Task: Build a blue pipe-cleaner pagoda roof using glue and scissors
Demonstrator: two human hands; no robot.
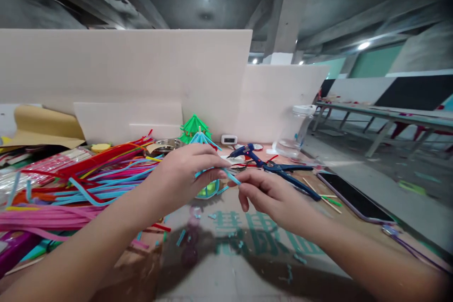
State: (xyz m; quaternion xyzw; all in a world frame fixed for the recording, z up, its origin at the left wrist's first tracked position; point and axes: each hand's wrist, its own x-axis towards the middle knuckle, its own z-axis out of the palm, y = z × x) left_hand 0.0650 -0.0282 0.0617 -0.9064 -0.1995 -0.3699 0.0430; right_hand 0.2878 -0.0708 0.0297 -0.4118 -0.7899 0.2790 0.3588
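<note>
You pinched a blue pipe cleaner point(231, 178) between both hands, left hand point(184, 170) closed on the frame, right hand point(264, 193) gripping its free end. Spare stems point(88, 179) lay left, within reach; the glue gun point(279, 166) sat just beyond.

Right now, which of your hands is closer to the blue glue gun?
Right. The right hand sits just below and in front of the blue glue gun, nearly touching it. The left hand is farther left, pinching a light blue pipe cleaner.

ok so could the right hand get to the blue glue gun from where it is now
Probably yes. The glue gun lies on the table just beyond the right hand with nothing between them, but that hand is pinching a light blue pipe cleaner with the left hand.
</note>
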